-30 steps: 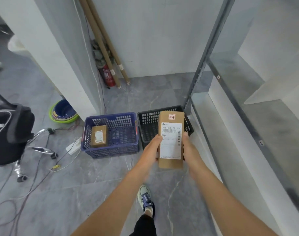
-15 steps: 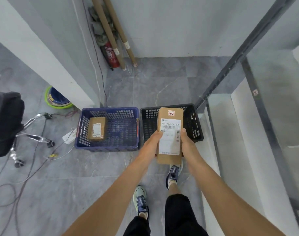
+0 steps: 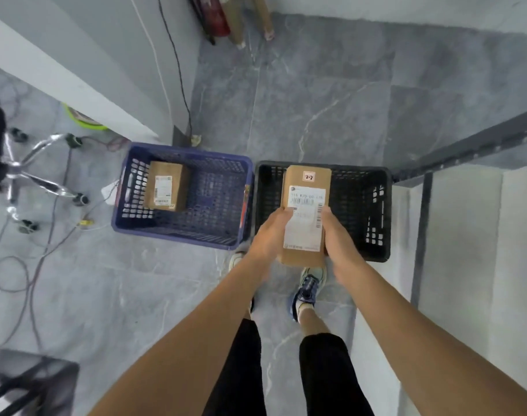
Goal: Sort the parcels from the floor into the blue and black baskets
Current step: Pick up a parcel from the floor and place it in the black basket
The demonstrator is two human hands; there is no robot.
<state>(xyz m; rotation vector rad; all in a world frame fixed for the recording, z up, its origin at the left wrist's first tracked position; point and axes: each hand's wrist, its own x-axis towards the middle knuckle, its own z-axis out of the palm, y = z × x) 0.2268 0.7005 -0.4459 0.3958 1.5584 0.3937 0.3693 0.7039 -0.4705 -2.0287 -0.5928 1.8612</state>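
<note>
**Parcel poised over the black basket**

The person stands right at the two baskets, toes nearly touching them, with a long brown parcel (image 3: 305,214) gripped between both hands. The left hand (image 3: 269,232) clasps its left edge and the right hand (image 3: 337,235) its right edge, fingers wrapped under and thumbs resting on the white shipping label. Both arms reach forward and down, nearly straight and roughly parallel, wrists bent a little inward towards the box. The parcel lies label up, its far end out over the black basket (image 3: 376,211) and its near end at about the basket's front rim. How high it sits above the basket floor I cannot tell from here.

To my eye this is the drop-off step for this parcel: it looks bound for the black basket, which shows nothing else inside. The blue basket (image 3: 226,202), just beside it on the left, already holds one smaller parcel (image 3: 166,190) lying flat near its left wall.

The next move probably calls for carrying the box a touch further forward, so all of it clears the near rim, then lowering it and opening both hands together so it lands flat rather than tipping onto an end.
</note>
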